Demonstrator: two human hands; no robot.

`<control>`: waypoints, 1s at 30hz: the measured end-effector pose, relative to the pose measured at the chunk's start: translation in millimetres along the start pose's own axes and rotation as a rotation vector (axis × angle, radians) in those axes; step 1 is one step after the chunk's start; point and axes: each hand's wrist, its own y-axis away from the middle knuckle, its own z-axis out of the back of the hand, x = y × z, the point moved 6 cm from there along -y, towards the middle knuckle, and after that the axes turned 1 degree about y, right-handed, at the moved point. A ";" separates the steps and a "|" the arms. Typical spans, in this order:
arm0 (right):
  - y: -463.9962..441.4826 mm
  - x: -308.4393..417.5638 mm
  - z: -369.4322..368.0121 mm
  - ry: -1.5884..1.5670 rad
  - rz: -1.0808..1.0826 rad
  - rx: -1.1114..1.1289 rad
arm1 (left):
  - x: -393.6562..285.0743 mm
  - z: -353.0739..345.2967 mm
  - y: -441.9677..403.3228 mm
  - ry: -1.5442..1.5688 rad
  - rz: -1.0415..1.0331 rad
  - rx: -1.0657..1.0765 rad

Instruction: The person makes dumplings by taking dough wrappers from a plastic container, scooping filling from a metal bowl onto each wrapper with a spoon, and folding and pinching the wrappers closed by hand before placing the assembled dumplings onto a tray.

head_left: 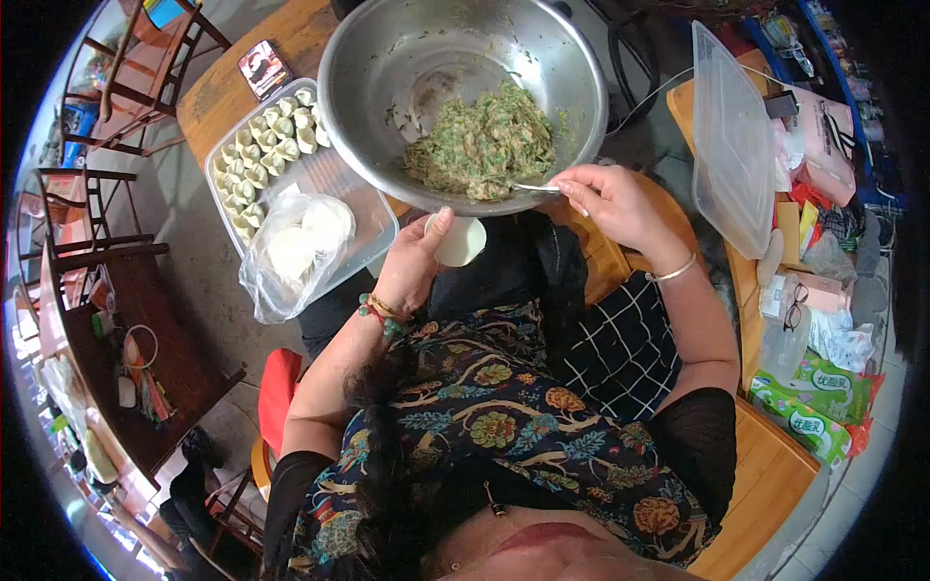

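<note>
My left hand point(417, 257) pinches a round dumpling wrapper point(459, 242) just below the near rim of a large steel bowl point(354, 107). Between the fingers of my right hand point(617, 208) is the handle of a metal spoon point(535, 187). Its far end reaches into the green chopped filling point(484, 137) inside the bowl, so its tip is hidden. Left of the bowl, a clear plastic tray point(360, 237) carries rows of folded dumplings point(254, 155). A plastic bag with a stack of round wrappers point(308, 240) lies on the tray's near part.
A phone point(263, 70) lies on the wooden table point(208, 102) beyond the tray. To the right, a clear plastic lid point(733, 145) leans by a wooden bench holding eyeglasses point(796, 306) and green packets point(814, 392). Wooden chairs point(107, 218) stand at the left.
</note>
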 end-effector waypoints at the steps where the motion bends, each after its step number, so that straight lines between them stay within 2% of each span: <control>1: -0.5 -0.7 -3.8 -0.085 -0.029 0.013 | -0.7 0.2 3.4 -0.004 -0.010 -0.002; 3: -0.8 4.9 -9.6 -0.172 -0.049 0.026 | -2.1 0.7 12.1 -0.002 -0.042 0.014; 5: 0.4 8.7 -17.3 -0.354 -0.175 0.062 | -0.9 7.8 19.8 -0.044 -0.040 0.034; 9: 2.1 19.9 -32.6 -0.460 -0.091 0.065 | -9.4 15.0 45.6 0.104 -0.077 -0.020; 11: 8.1 37.6 -38.0 -0.366 0.129 -0.048 | -20.6 13.1 58.6 0.193 -0.179 0.019; 13: 17.4 49.9 -51.6 -0.290 0.120 -0.045 | -29.7 10.3 66.4 0.245 -0.230 0.049; 15: 30.7 77.7 -61.3 0.082 0.444 -0.200 | -37.9 6.1 72.5 0.294 -0.278 0.085; 17: 39.4 89.2 -72.3 0.150 0.538 -0.234 | -45.2 -1.1 77.1 0.400 -0.325 0.183; 19: 49.1 97.9 -84.7 0.360 0.708 -0.277 | -46.7 -0.9 77.7 0.391 -0.338 0.199; 27: 55.9 84.3 -102.3 0.347 0.656 -0.285 | -37.3 3.7 76.1 0.351 -0.375 0.082; 29: 50.2 71.7 -98.7 0.092 0.466 -0.272 | -38.7 3.5 77.3 0.334 -0.390 0.085; 30: 48.4 70.4 -97.7 0.058 0.469 -0.310 | -39.9 3.2 78.1 0.317 -0.406 0.092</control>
